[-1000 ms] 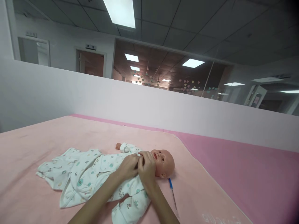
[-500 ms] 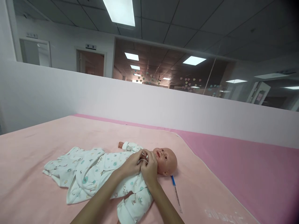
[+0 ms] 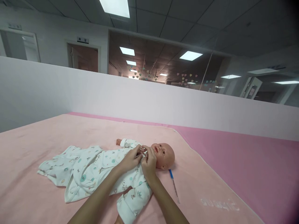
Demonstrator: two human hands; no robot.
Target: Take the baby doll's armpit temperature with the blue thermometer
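With left hand [image 3: 131, 160] and right hand [image 3: 149, 161] close together at the garment's [image 3: 95, 170] neckline, grip unclear, avoid pressing the doll [image 3: 167, 156].

1. Main light: ceiling panel [image 3: 115, 7], high above white partition [image 3: 144, 99], burnt out to flat white.
2. Ceiling [image 3: 151, 18] around it dim grey, darkening rightward.
3. Glass [image 3: 151, 46] above partition: smaller lit panels [image 3: 191, 55] glare against dim, reddish-brown interior.
4. Below partition: pink sheet [image 3: 198, 174] softly, fairly evenly lit; shadows around doll [image 3: 165, 155] faint, soft-edged. Fine detail there mushy.
5. Lettering [image 3: 219, 203] on sheet, well below partition: pale, smeared, illegible.
6. Wide-angle tilt: partition's top slants down rightward. Dark vignetting at right edge, above and below partition.
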